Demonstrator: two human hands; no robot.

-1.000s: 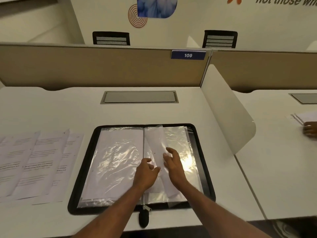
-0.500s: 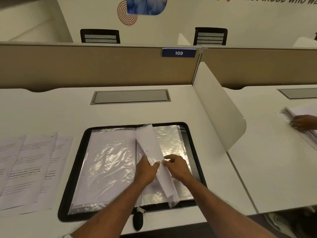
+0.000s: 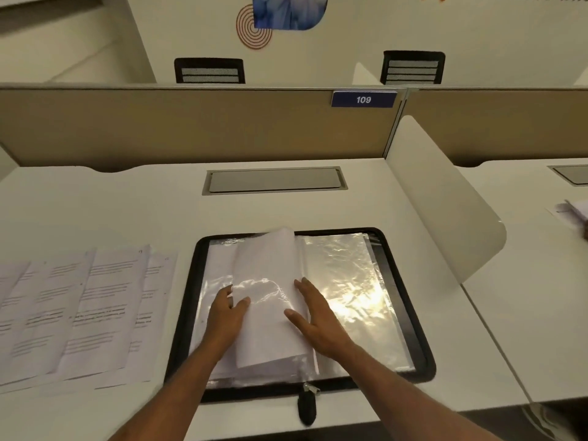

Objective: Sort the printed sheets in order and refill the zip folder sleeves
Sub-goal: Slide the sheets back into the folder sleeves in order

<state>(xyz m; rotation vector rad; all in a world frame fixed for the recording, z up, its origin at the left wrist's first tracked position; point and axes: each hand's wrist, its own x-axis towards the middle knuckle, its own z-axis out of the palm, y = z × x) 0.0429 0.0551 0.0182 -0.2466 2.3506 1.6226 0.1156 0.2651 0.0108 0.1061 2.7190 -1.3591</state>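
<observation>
Sleeve (image 3: 267, 316) half-turned in zip folder (image 3: 424, 361)
Left hand (image 3: 226, 318) pinches its edge, right hand (image 3: 313, 321) presses flat — slick plastic may slip and crease.

Blue "109" plate (image 3: 363, 99) on tan partition (image 3: 191, 128); two black chair backs (image 3: 210, 71) behind.

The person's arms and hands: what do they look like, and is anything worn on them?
The left hand and right hand have no glove, and no ring shows on the visible fingers. The left forearm and right forearm show no sleeve, watch or band down to the frame's edge.
</observation>
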